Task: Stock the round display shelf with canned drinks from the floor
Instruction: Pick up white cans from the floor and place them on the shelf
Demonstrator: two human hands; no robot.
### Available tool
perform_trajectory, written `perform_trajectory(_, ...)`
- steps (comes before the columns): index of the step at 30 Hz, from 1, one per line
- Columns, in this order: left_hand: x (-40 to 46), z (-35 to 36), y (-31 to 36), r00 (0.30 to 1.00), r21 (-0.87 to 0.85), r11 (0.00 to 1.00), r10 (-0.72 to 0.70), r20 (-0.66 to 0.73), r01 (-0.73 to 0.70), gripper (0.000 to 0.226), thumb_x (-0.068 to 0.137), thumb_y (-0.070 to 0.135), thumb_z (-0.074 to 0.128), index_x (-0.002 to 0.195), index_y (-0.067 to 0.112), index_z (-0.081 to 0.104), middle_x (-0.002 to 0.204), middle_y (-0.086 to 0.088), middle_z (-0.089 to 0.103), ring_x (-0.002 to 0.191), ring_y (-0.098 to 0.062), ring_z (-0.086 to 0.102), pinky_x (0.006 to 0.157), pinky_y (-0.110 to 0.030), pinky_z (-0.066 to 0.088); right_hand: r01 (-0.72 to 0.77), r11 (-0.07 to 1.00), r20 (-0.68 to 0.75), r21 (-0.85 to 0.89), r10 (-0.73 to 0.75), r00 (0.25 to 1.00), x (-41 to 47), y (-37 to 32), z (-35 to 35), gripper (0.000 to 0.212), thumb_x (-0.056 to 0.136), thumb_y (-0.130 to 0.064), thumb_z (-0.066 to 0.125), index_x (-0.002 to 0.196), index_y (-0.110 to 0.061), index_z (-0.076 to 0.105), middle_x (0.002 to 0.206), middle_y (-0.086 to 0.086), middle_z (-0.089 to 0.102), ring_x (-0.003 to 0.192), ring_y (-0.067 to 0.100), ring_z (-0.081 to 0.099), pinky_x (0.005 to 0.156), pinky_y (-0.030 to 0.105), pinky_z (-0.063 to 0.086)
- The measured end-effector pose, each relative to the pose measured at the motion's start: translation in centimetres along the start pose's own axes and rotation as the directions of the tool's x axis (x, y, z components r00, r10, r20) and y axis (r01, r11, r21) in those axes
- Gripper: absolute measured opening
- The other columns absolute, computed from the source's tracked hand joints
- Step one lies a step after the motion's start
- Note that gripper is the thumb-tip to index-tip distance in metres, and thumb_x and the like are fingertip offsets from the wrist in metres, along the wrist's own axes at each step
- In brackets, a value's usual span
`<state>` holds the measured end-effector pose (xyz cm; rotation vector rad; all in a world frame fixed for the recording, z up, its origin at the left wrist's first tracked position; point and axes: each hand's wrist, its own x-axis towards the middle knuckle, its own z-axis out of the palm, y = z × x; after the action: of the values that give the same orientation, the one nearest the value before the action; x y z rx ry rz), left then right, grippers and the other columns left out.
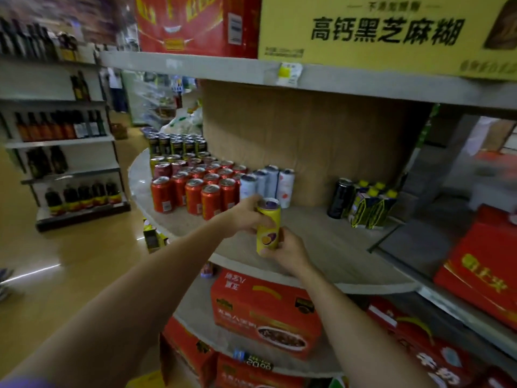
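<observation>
- Yellow passion-fruit can (pixel 268 229) is up over the front of the round display shelf (pixel 330 247), upright, carried in both hands and not yet set down.
- Left hand (pixel 246 212) wraps its fingers round the upper part of the can near the rim; right hand (pixel 288 252) cups and grips the bottom end.
- Already stocked on this tier: a tight block of red cans (pixel 195 186), dark cans (pixel 176 145) behind them, and a short row of white cans (pixel 268 182) against the cardboard core.
- Over to the right, a black can (pixel 340 198) and yellow-capped cartons (pixel 372 204) stand well apart.
- Plenty of bare shelf between those groups, so I'd call this partway done; this can looks bound for the gap just beside the white ones.
- Floor stock isn't in view, so what's left can't be counted.
</observation>
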<state>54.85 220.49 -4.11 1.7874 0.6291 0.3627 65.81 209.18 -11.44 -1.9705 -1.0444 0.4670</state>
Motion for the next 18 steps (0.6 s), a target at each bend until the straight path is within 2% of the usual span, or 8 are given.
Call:
perform_trajectory(3, 2.8, 2.5, 0.8, 0.995, 0.013, 0.998, -0.058, 0.078, 0.057, 0.052, 0.082, 0.012, 0.076, 0.125, 0.018, 0.049, 0.114, -0.003, 0.061, 0.099, -0.015, 0.063, 0.080, -0.030, 0.057, -0.004, 1.000, -0.015, -0.010, 0.004, 1.000, 1.5, 2.2, -1.1, 0.051, 0.066, -0.028, 0.081, 0.105, -0.023, 0.049, 0.097, -0.001, 0.065, 0.085, 0.018, 0.063, 0.075, 0.042, 0.055)
perform_trajectory(6, 6.1, 3.8, 0.5, 0.989, -0.051, 0.990, -0.126, 0.077, 0.130, 0.046, 0.086, 0.028, 0.073, 0.126, 0.019, 0.051, 0.117, -0.003, 0.062, 0.105, -0.017, 0.062, 0.089, -0.034, 0.052, -0.021, 1.000, -0.028, 0.000, 0.021, 0.999, 3.7, 3.8, -1.7, 0.056, 0.063, -0.032, 0.080, 0.108, -0.028, 0.048, 0.094, -0.005, 0.064, 0.082, 0.016, 0.063, 0.074, 0.044, 0.057)
perform_trajectory(8, 8.1, 4.0, 0.2, 0.984, -0.097, 0.981, -0.163, 0.075, 0.170, 0.046, 0.088, 0.031, 0.071, 0.128, 0.016, 0.053, 0.121, -0.006, 0.064, 0.111, -0.022, 0.061, 0.099, -0.040, 0.050, -0.015, 0.999, -0.041, -0.031, 0.013, 0.999, 5.6, 4.9, -1.7, 0.052, 0.064, -0.034, 0.079, 0.105, -0.024, 0.049, 0.090, -0.002, 0.065, 0.078, 0.019, 0.064, 0.069, 0.044, 0.057)
perform_trajectory(10, 9.7, 4.0, 0.2, 0.979, -0.121, 0.974, -0.182, 0.090, 0.192, 0.047, 0.089, 0.030, 0.069, 0.131, 0.014, 0.054, 0.127, -0.009, 0.064, 0.115, -0.023, 0.061, 0.103, -0.040, 0.047, -0.018, 0.999, -0.060, -0.043, 0.016, 0.998, 7.1, 5.3, -2.0, 0.049, 0.065, -0.035, 0.078, 0.103, -0.023, 0.048, 0.090, 0.002, 0.066, 0.076, 0.022, 0.064, 0.067, 0.043, 0.056)
perform_trajectory(13, 12.0, 4.3, 0.6, 0.979, -0.162, 0.966, -0.195, 0.060, 0.202, 0.049, 0.089, 0.026, 0.069, 0.133, 0.011, 0.052, 0.126, -0.010, 0.064, 0.115, -0.024, 0.061, 0.099, -0.038, 0.049, -0.034, 0.998, -0.063, -0.050, 0.031, 0.998, 9.5, 5.8, -2.5, 0.044, 0.069, -0.030, 0.075, 0.102, -0.021, 0.048, 0.093, 0.003, 0.065, 0.079, 0.023, 0.063, 0.068, 0.038, 0.053)
perform_trajectory(15, 13.3, 4.6, 1.0, 0.982, -0.156, 0.970, -0.187, 0.003, 0.185, 0.049, 0.086, 0.024, 0.073, 0.128, 0.014, 0.049, 0.121, -0.005, 0.063, 0.112, -0.023, 0.061, 0.094, -0.038, 0.051, -0.053, 0.997, -0.062, -0.056, 0.050, 0.997, 11.1, 6.3, -3.0, 0.048, 0.065, -0.032, 0.076, 0.102, -0.022, 0.048, 0.093, 0.001, 0.064, 0.081, 0.023, 0.063, 0.069, 0.038, 0.053)
perform_trajectory(18, 16.0, 5.0, 1.1, 0.991, -0.117, 0.992, -0.053, -0.121, 0.039, 0.043, 0.079, 0.020, 0.080, 0.110, 0.017, 0.050, 0.105, -0.003, 0.062, 0.095, -0.018, 0.064, 0.080, -0.033, 0.057, -0.071, 0.995, -0.029, -0.065, 0.069, 0.997, 13.6, 7.1, -3.3, 0.057, 0.062, -0.029, 0.082, 0.108, -0.022, 0.050, 0.099, 0.000, 0.064, 0.088, 0.023, 0.064, 0.074, 0.038, 0.053)
